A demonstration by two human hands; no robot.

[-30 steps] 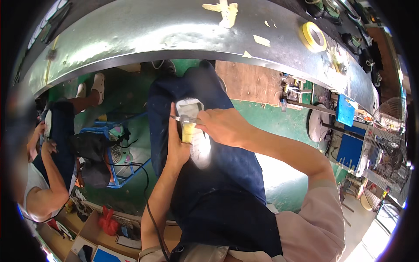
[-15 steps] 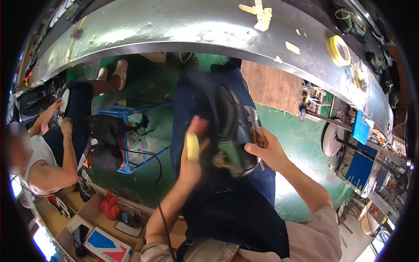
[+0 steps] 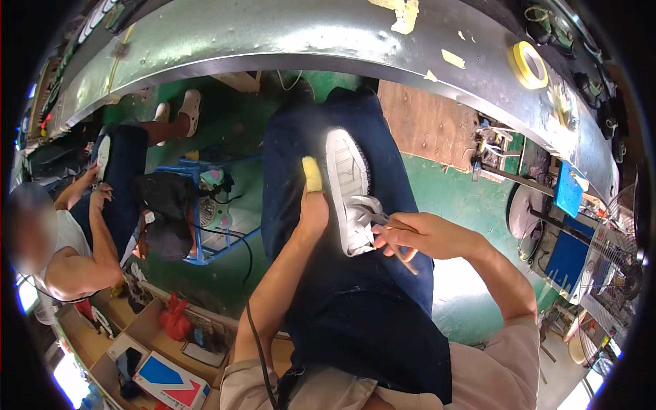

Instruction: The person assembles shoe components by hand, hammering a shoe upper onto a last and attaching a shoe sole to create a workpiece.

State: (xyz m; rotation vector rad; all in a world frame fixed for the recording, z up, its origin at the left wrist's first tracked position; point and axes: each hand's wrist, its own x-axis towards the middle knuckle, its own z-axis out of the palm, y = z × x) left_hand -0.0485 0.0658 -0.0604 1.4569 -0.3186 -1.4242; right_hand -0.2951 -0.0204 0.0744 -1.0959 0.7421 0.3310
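A shoe point(image 3: 344, 171) lies bottom-up over my lap, its whitish underside facing me and its dark edge along the right. Beside its left edge my left hand point(image 3: 314, 208) holds it, a yellow wrap point(image 3: 311, 174) covering the raised finger; the other fingers are hidden beneath. My right hand point(image 3: 437, 236) is closed around the brownish handles of metal pincers point(image 3: 369, 203). Their grey head reaches over the lower part of the shoe, where white material is bunched. Whether the jaws grip that material cannot be made out.
A metal-topped bench point(image 3: 225, 51) runs across the front, with a yellow tape roll point(image 3: 529, 65) at its right. To the left, a co-worker point(image 3: 82, 239) handles another shoe, near a blue-framed stool point(image 3: 198, 256). A black cable point(image 3: 250, 294) passes by my left arm. Boxes point(image 3: 171, 379) stand lower left.
The shoe has been turned over from its black upper to its white underside. My left hand has come up against its edge, and the pincers have swung in over its lower part.
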